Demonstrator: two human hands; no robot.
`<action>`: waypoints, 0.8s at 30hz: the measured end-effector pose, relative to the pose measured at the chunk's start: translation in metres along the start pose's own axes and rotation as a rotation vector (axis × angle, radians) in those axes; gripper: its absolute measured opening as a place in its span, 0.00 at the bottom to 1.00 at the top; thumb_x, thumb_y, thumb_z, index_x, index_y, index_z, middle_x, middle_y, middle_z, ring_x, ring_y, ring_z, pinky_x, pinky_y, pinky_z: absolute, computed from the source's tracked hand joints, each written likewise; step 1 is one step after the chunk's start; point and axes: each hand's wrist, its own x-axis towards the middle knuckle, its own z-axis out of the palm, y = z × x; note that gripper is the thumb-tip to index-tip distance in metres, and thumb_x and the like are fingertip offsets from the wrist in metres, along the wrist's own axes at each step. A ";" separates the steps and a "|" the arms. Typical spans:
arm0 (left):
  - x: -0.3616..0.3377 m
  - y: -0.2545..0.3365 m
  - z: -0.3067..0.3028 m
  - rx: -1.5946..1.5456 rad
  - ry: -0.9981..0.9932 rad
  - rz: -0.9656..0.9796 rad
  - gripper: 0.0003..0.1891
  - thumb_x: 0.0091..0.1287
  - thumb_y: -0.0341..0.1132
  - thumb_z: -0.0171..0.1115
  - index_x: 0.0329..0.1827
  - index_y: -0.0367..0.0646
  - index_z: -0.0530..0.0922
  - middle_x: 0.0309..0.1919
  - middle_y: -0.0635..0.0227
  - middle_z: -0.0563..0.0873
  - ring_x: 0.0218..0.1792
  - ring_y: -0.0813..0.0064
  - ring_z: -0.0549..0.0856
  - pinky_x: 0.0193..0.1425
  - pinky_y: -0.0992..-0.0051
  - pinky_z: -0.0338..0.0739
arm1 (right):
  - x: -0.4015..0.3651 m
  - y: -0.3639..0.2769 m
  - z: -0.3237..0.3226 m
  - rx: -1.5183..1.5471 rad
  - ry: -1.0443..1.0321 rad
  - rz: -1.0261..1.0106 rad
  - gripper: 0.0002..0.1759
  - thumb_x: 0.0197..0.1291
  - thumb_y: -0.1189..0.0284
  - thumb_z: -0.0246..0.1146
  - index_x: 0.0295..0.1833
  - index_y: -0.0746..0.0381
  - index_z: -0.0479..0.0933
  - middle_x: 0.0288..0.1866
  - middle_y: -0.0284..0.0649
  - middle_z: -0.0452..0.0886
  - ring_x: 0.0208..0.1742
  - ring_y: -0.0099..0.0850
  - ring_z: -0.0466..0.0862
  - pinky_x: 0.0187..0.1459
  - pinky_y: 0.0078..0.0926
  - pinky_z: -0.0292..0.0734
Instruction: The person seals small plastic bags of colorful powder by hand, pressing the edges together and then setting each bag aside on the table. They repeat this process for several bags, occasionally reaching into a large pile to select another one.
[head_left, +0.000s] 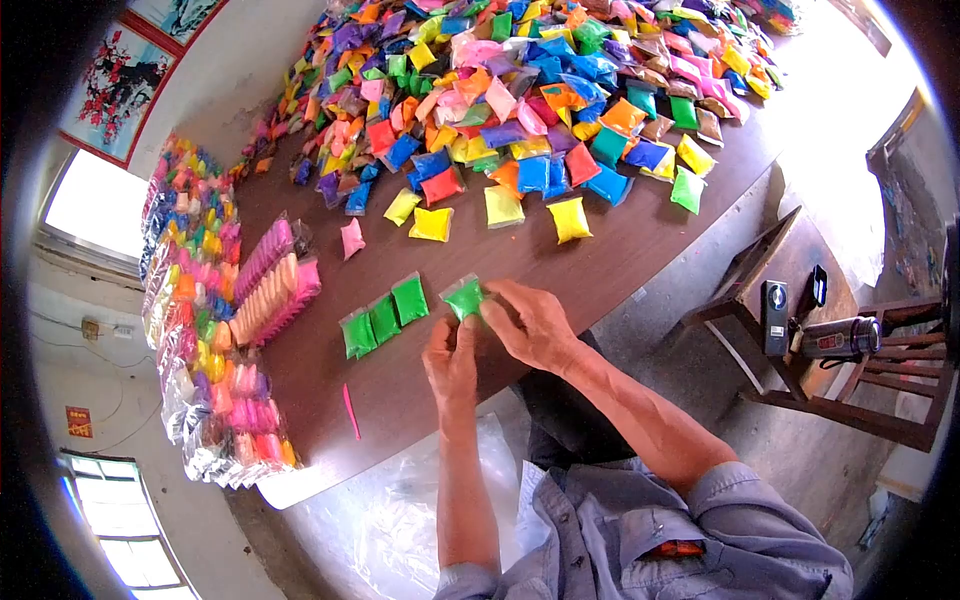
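Rm, head view: pale walls, brown tbl (610, 265).
Green pkt (463, 298): held over tbl's near side.
L hand (450, 360): thumb + fingers nearly closed, on pkt's lower edge.
R hand (535, 325): pinching pkt's R side.
Feel: prob. light, soft; film maybe slick; grip edges/corners.
Row: 3 green pkts (384, 318), just L.
Obstacles: mixed heap (520, 110) fills far side; bagged packs (220, 330) at L end.

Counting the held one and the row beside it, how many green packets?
4: the held packet, between left hand and right hand; in the row, left packet, middle packet and right packet. None there looks hidden.
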 end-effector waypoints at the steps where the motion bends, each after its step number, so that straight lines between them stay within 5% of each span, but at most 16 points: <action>1: 0.000 0.002 0.000 -0.058 -0.022 -0.004 0.12 0.80 0.34 0.65 0.57 0.35 0.85 0.43 0.74 0.87 0.41 0.83 0.81 0.48 0.78 0.78 | 0.000 -0.001 -0.001 0.003 -0.039 0.034 0.17 0.73 0.67 0.65 0.58 0.69 0.80 0.44 0.54 0.88 0.42 0.51 0.90 0.42 0.41 0.83; 11: 0.001 0.010 0.001 0.170 -0.038 -0.001 0.14 0.72 0.33 0.70 0.55 0.34 0.86 0.43 0.68 0.91 0.44 0.81 0.84 0.50 0.74 0.80 | 0.000 0.003 0.000 0.016 -0.023 0.014 0.14 0.72 0.71 0.66 0.57 0.68 0.81 0.43 0.55 0.88 0.42 0.53 0.90 0.40 0.41 0.83; 17: -0.001 0.006 0.002 0.049 0.005 0.031 0.14 0.73 0.33 0.69 0.55 0.33 0.86 0.43 0.68 0.91 0.44 0.81 0.84 0.49 0.75 0.79 | 0.000 0.002 0.000 0.008 -0.034 0.019 0.14 0.72 0.72 0.66 0.57 0.67 0.81 0.43 0.55 0.88 0.42 0.52 0.90 0.40 0.41 0.83; 22: -0.002 0.019 0.000 -0.150 -0.038 -0.061 0.13 0.76 0.31 0.68 0.58 0.35 0.86 0.46 0.74 0.88 0.44 0.85 0.82 0.52 0.80 0.77 | -0.001 0.008 0.001 0.018 -0.028 -0.015 0.11 0.72 0.73 0.66 0.56 0.67 0.82 0.41 0.51 0.88 0.37 0.39 0.90 0.38 0.34 0.83; 24: -0.001 0.009 -0.001 -0.197 -0.047 -0.039 0.12 0.77 0.32 0.67 0.58 0.36 0.85 0.46 0.74 0.87 0.45 0.85 0.82 0.52 0.80 0.77 | -0.002 0.005 0.001 0.027 -0.031 0.008 0.13 0.72 0.71 0.66 0.55 0.67 0.83 0.42 0.52 0.88 0.40 0.45 0.90 0.40 0.38 0.83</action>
